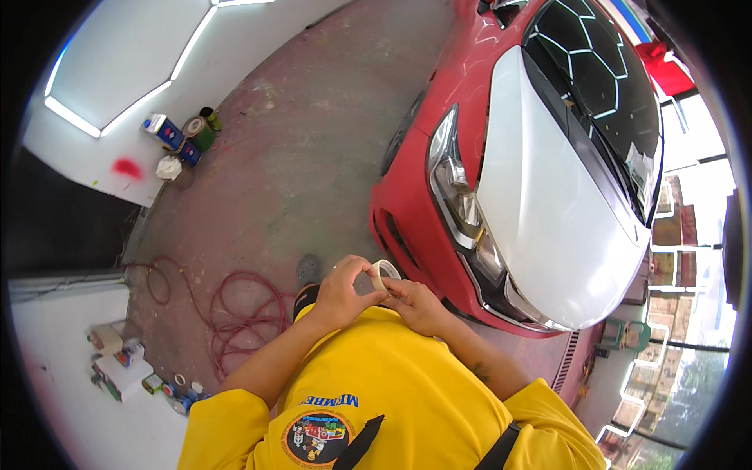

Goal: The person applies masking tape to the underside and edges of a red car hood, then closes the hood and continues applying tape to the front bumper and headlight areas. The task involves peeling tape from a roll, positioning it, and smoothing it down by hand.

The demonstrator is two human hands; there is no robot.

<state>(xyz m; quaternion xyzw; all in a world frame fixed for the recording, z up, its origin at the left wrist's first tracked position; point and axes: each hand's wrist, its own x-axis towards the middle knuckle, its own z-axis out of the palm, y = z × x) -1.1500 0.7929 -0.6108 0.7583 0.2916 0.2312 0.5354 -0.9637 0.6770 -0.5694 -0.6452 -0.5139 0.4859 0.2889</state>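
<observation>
In front of my chest I have a roll of cream masking tape (pixel 378 277), tilted so that its hollow core shows. My right hand (pixel 419 305) grips it from the right, the thumb and fingers closed near its lower edge. On the other side my left hand (pixel 342 296) curls round, its index finger and thumb meeting at the tape. Whether a loose end is pinched there is too small to tell. Just ahead to the right stands a red car (pixel 413 243) with a white hood (pixel 548 204) and a headlight (pixel 458 188) facing me.
Coils of red hose (pixel 247 313) lie on the floor at my left. Cans (pixel 174 139) stand by the far left wall. Tape rolls and small containers (pixel 176 392) sit on a white surface at the lower left. A floor grate (pixel 565 360) runs beyond the car's front.
</observation>
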